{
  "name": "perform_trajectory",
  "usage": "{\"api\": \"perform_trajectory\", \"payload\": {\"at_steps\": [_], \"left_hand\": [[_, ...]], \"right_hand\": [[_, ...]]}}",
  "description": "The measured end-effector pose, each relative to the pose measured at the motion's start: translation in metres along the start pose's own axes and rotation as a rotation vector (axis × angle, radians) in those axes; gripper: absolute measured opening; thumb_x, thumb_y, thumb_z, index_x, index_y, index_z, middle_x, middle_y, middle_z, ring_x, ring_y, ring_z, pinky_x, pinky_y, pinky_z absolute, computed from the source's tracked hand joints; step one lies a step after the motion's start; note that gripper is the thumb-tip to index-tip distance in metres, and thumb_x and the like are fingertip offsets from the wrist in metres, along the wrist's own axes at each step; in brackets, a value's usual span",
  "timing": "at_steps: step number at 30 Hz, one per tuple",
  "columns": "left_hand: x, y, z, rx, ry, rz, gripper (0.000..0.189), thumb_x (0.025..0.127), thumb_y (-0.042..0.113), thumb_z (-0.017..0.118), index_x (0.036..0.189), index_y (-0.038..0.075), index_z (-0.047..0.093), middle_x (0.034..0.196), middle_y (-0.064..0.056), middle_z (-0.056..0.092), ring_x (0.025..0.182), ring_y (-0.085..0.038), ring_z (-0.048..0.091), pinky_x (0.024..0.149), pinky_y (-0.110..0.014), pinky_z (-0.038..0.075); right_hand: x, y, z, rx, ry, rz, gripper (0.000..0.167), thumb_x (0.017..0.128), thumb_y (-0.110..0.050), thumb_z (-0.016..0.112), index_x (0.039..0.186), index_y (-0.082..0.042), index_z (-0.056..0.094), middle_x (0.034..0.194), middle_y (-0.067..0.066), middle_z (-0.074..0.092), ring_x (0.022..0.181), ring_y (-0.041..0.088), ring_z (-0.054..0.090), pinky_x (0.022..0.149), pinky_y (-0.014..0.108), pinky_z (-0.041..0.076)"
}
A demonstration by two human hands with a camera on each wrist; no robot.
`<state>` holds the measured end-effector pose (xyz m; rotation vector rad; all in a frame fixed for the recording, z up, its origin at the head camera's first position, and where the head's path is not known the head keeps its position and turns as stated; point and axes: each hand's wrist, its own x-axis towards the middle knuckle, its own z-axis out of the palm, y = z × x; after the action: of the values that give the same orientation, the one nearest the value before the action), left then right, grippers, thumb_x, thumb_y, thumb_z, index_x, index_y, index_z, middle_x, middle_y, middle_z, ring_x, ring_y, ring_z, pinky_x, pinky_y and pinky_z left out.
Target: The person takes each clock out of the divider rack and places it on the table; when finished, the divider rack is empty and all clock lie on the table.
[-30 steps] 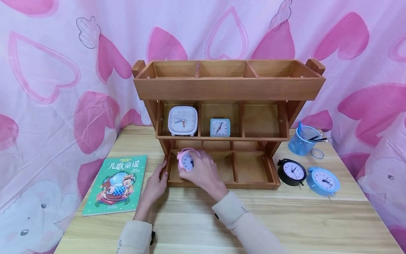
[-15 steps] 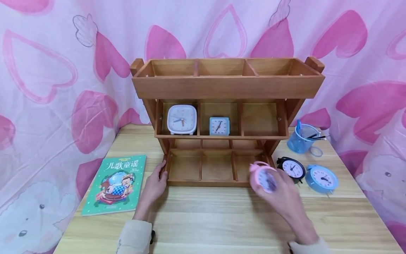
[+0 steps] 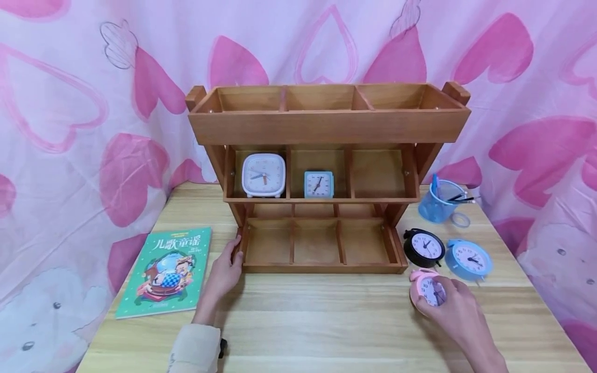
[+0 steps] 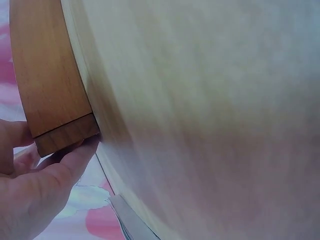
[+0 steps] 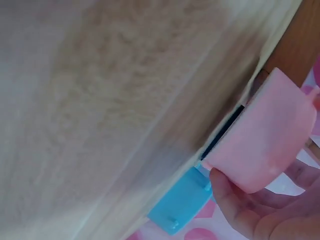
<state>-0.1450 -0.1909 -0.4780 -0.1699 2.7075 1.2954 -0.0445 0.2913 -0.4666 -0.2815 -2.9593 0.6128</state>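
In the head view my right hand (image 3: pixel 459 311) holds a pink alarm clock (image 3: pixel 423 297) low over the table's right side, thumb and fingers on its rim. The right wrist view shows the side of the pink clock (image 5: pixel 265 135); whether it touches the table I cannot tell. My left hand (image 3: pixel 225 274) grips the lower left end of the brown wooden shelf (image 3: pixel 322 269), and its fingers lie on either side of the wood (image 4: pixel 70 135). A black alarm clock (image 3: pixel 424 247) and a blue alarm clock (image 3: pixel 469 259) stand just beyond the pink one.
A white clock (image 3: pixel 264 176) and a small teal square clock (image 3: pixel 319 184) sit in the shelf's middle tier. Right of the shelf stand a blue mesh pen cup (image 3: pixel 437 203) and a ring-shaped roll (image 3: pixel 460 220). A green book (image 3: pixel 164 272) lies at left.
My right hand has carried the pink clock from the shelf's lower left compartment rightward to beside the black and blue clocks. My left hand has stayed on the shelf end.
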Motion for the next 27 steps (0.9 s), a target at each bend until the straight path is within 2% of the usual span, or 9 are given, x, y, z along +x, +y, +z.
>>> {"api": "perform_trajectory", "payload": {"at_steps": [5,7,10,12,15,19,22,27], "left_hand": [[-0.001,0.0,0.002,-0.009,-0.004,0.003,0.051,0.107,0.02,0.039,0.156,0.014,0.029,0.158,-0.022,0.032,0.14,-0.041,0.038,0.11,-0.058,0.035],[-0.001,0.0,0.002,-0.008,0.0,0.005,0.05,0.107,0.02,0.039,0.156,0.014,0.029,0.158,-0.022,0.032,0.14,-0.041,0.038,0.11,-0.059,0.035],[-0.001,-0.001,0.001,-0.007,0.002,0.004,0.05,0.107,0.019,0.038,0.156,0.014,0.029,0.158,-0.022,0.031,0.14,-0.041,0.038,0.11,-0.059,0.035],[-0.001,0.0,0.0,-0.004,0.005,0.003,0.05,0.107,0.019,0.038,0.156,0.014,0.029,0.158,-0.022,0.032,0.14,-0.041,0.038,0.11,-0.058,0.035],[-0.002,-0.001,0.0,0.004,0.021,0.014,0.05,0.107,0.018,0.039,0.156,0.012,0.03,0.156,-0.023,0.034,0.14,-0.042,0.038,0.111,-0.058,0.035],[-0.003,-0.001,0.0,0.007,0.029,0.029,0.05,0.106,0.017,0.039,0.155,0.01,0.031,0.155,-0.024,0.035,0.139,-0.043,0.039,0.11,-0.059,0.035],[-0.003,0.0,0.0,0.002,0.019,0.025,0.05,0.107,0.018,0.039,0.156,0.011,0.03,0.156,-0.024,0.034,0.139,-0.042,0.039,0.11,-0.059,0.035],[-0.002,0.0,0.002,-0.003,0.018,0.027,0.05,0.107,0.018,0.04,0.156,0.012,0.031,0.156,-0.024,0.034,0.139,-0.043,0.039,0.11,-0.059,0.035]], "right_hand": [[0.002,0.006,0.002,-0.018,-0.065,-0.02,0.081,0.079,-0.054,0.076,0.122,0.013,0.056,0.115,0.04,0.053,0.091,0.049,0.059,0.074,0.065,0.051],[0.002,0.007,0.001,-0.024,-0.086,-0.029,0.08,0.081,-0.05,0.076,0.125,0.013,0.054,0.122,0.044,0.047,0.099,0.057,0.055,0.077,0.07,0.049],[0.004,0.002,-0.001,-0.017,-0.049,-0.079,0.071,0.083,-0.041,0.076,0.127,0.01,0.054,0.13,0.046,0.042,0.107,0.063,0.049,0.079,0.075,0.045],[0.006,-0.01,-0.006,0.029,0.005,-0.137,0.063,0.085,-0.035,0.075,0.128,0.006,0.056,0.135,0.044,0.04,0.113,0.063,0.045,0.082,0.077,0.042],[0.013,-0.039,-0.016,0.148,0.129,-0.293,0.049,0.085,-0.024,0.076,0.125,0.0,0.06,0.135,0.032,0.05,0.117,0.052,0.05,0.087,0.071,0.043],[0.034,-0.095,-0.036,0.232,0.223,-0.503,0.043,0.085,-0.014,0.077,0.125,-0.005,0.064,0.135,0.018,0.057,0.121,0.038,0.054,0.091,0.06,0.048],[0.055,-0.139,-0.052,0.247,0.222,-0.596,0.042,0.087,-0.015,0.075,0.127,-0.007,0.064,0.138,0.013,0.056,0.122,0.033,0.055,0.089,0.053,0.054],[0.102,-0.198,-0.06,0.219,0.175,-0.705,0.039,0.092,-0.021,0.069,0.127,-0.006,0.063,0.136,0.014,0.057,0.12,0.032,0.057,0.095,0.051,0.052]]}}
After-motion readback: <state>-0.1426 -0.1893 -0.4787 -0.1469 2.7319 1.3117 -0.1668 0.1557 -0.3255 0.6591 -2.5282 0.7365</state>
